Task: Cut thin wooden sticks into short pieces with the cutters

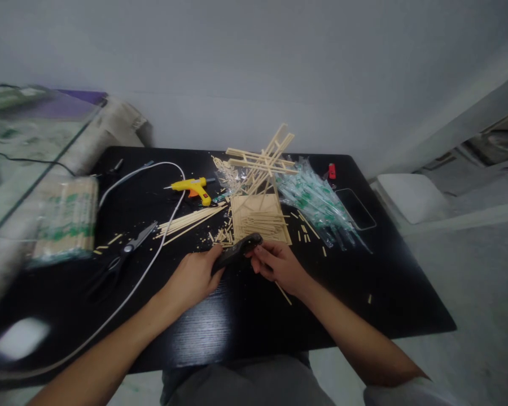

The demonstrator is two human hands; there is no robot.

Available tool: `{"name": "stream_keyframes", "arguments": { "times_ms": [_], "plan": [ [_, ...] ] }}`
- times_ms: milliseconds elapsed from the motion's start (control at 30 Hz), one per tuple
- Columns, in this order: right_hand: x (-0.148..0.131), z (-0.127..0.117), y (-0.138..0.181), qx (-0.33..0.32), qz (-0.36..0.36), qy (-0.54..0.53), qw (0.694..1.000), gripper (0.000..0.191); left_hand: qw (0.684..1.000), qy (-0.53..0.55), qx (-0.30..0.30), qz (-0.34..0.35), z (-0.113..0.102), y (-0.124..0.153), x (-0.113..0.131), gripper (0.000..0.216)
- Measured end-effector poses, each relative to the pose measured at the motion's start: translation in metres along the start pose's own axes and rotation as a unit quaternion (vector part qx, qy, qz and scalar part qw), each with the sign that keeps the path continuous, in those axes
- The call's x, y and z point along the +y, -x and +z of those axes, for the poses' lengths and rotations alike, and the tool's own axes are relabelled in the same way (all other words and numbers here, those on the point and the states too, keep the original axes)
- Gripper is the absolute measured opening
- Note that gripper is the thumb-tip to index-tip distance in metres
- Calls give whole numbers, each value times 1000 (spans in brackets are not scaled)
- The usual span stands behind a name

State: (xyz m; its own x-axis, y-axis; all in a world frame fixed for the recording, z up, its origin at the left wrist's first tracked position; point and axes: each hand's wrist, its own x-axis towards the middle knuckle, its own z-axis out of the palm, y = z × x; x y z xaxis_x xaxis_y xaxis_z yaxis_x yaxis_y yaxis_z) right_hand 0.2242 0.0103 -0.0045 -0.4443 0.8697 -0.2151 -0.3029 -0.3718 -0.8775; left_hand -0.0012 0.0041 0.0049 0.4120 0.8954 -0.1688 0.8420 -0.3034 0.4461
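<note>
My left hand (197, 276) is closed around the handle of a black hand cutter (232, 252) with a curved head. My right hand (281, 268) pinches a thin wooden stick (284, 294) right by the cutter's head, and the stick's lower end pokes out beneath the palm. Fingers hide where stick and cutter meet. Just beyond both hands lies a square wooden panel (237, 211) with several loose sticks (262, 223) on it. Behind that stands a cross-shaped frame of glued sticks (268, 160).
Left of the panel are a yellow glue gun (195, 187), long sticks (190, 221), scissors (129, 248) and a white cable (152, 262). A bag of sticks (68, 217) sits farther left. Right are plastic wrappers (315, 197), a phone (356, 208) and a red object (332, 171).
</note>
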Motion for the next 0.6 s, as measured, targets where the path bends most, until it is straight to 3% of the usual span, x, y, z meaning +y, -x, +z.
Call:
{"name": "stream_keyframes", "arguments": {
  "times_ms": [300,600],
  "plan": [
    [-2,3,0,35,-24,-10,999,30,1000,12,19,-13,4,-2,-5,7],
    [-6,-2,2,-35,40,-40,998,37,998,30,45,40,0,1,-9,10]
  ]
}}
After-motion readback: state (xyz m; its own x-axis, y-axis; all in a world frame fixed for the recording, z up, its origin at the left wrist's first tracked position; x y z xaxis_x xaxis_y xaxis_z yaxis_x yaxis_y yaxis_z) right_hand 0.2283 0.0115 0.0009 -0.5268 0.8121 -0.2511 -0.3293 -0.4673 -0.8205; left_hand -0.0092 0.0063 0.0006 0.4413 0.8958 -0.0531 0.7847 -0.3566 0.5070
